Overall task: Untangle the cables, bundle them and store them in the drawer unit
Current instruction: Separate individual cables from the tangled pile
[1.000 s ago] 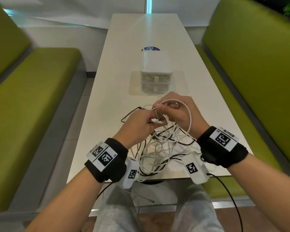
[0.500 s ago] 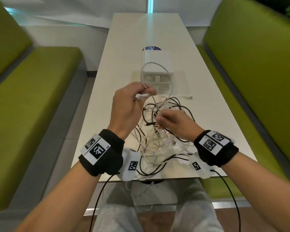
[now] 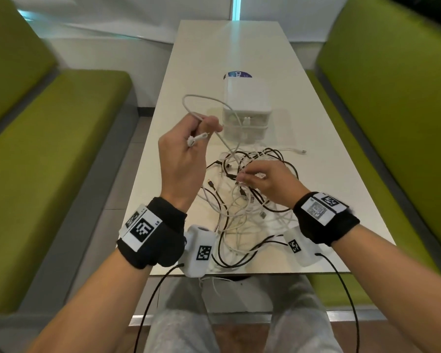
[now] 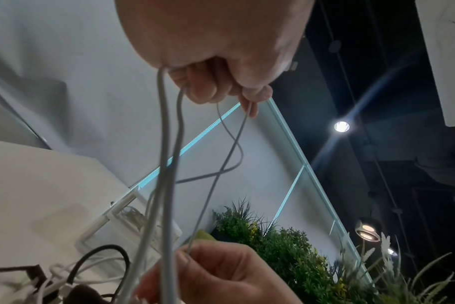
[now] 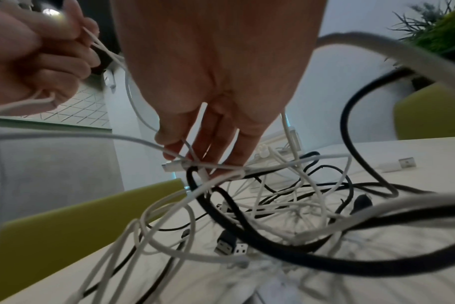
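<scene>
**One white cable coming up out of the knot**

From the head view, the left hand point(image 3: 186, 154) is now lifting higher and further left than half a second ago, fingers curled round a white cable point(image 3: 204, 99) whose loop is arching up beside the drawer unit point(image 3: 247, 98); the right hand point(image 3: 267, 183) is staying low, fingertips pinching into the tangle point(image 3: 242, 207) on the table point(image 3: 329, 174); to my eye that cable is being drawn free, so untangling is only beginning, and the drawers are looking closed.

From the left wrist, the left hand point(image 4: 216, 51) is gripping several pale strands hanging down; the right hand point(image 4: 216, 273) is pinching one below.

From the right wrist, the right hand point(image 5: 216, 82) is reaching down, fingers mostly straight, thumb and forefinger nipping a white strand near a plug; black and white cables are lying crossed and looped under it.
</scene>
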The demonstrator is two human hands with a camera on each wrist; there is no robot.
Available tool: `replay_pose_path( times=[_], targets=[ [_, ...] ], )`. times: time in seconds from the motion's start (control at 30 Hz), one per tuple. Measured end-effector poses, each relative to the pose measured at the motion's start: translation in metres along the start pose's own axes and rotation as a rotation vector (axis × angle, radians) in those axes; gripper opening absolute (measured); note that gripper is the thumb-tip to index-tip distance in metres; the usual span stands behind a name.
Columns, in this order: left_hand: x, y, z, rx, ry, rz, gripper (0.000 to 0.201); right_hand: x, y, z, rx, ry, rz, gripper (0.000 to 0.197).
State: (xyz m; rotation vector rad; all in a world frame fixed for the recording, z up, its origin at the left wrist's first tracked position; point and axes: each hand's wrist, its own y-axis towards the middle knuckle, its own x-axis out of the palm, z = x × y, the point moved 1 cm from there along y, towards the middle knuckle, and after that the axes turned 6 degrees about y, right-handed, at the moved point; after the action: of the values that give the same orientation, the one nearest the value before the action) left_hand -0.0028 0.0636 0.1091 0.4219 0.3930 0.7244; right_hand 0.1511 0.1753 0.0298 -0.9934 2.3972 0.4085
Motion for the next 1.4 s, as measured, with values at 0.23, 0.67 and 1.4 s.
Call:
replay_pose_path(
  times=[0.23, 0.67, 1.4],
  targets=[
    [-0.005, 0.001, -0.013, -0.125, 0.101, -0.027, 0.018, -0.011, -0.010, -0.010, 0.094, 0.312, 0.147, 0.014],
    [-0.009, -0.007, -0.010, -0.183, 0.130, -0.069, 0.035, -0.013, -0.032, -0.025, 0.040, 0.491, 0.136, 0.019],
    [-0.026, -0.043, 0.036, -0.224, -0.148, -0.576, 0.062, 0.010, -0.079, -0.024, 0.281, -0.378, -0.659, 0.029]
  ],
)
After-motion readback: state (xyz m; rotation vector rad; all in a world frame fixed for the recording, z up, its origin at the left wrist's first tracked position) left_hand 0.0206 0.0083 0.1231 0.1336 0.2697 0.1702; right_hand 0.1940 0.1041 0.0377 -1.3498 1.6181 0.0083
